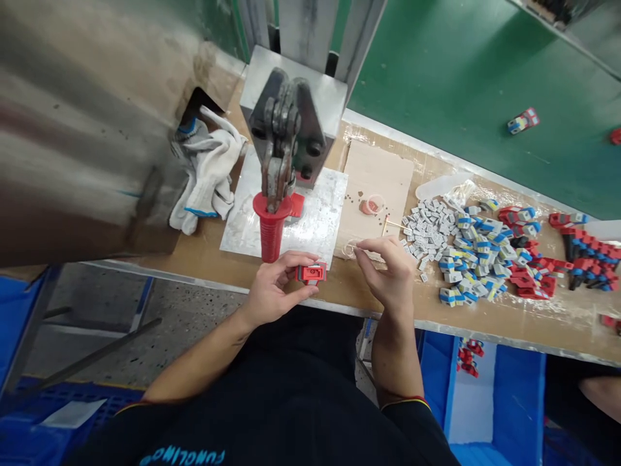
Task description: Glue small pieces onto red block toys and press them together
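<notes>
My left hand [276,286] is closed around a small red plastic toy part [311,274], held just past the table's front edge, below the red handle [270,236] of a toggle clamp. My right hand [391,268] is pinched at the fingertips over a small clear dish [349,248]; whatever thin thing it may hold is too small to make out. Beyond it, on a sheet of cardboard [378,158], lie a clear round lid [375,204] and a reddish-brown patch. Thin sticks [394,223] lie close to my right hand.
On the right are piles of small grey pieces [429,226], white-blue-yellow blocks [478,252] and red toy parts [533,278]. White gloves [206,171] lie left of the metal press [291,110]. A blue bin [519,395] stands below the table; another person's arm [601,395] shows at far right.
</notes>
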A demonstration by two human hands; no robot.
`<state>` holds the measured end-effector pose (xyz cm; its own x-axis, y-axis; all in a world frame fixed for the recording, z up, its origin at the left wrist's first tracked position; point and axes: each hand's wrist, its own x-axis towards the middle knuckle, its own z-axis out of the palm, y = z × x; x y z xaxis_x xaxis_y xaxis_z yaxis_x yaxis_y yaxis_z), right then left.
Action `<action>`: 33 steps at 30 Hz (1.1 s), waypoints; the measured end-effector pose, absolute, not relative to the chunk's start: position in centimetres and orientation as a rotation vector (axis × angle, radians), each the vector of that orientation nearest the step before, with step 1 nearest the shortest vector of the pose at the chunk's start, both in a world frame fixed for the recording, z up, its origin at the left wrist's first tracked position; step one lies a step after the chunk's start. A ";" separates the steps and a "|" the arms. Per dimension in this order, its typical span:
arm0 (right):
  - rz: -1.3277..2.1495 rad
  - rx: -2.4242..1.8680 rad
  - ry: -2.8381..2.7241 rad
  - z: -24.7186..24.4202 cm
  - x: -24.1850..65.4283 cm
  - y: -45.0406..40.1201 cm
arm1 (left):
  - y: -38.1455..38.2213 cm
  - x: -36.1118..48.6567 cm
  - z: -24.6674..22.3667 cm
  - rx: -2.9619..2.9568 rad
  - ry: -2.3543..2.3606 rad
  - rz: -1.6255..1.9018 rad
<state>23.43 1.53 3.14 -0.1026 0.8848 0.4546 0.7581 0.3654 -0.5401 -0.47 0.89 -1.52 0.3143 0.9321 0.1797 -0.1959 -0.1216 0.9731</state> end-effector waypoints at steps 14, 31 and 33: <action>0.308 -1.097 -1.361 5.3 22.2 -2.2 | 0.6 0.2 -0.8 1.490 0.819 1.116; 0.488 -1.098 -1.394 4.1 20.2 -3.4 | 0.8 0.7 0.8 1.708 0.723 1.112; 0.481 -1.107 -1.398 4.1 20.3 -3.4 | 0.8 0.7 0.8 1.699 0.727 1.121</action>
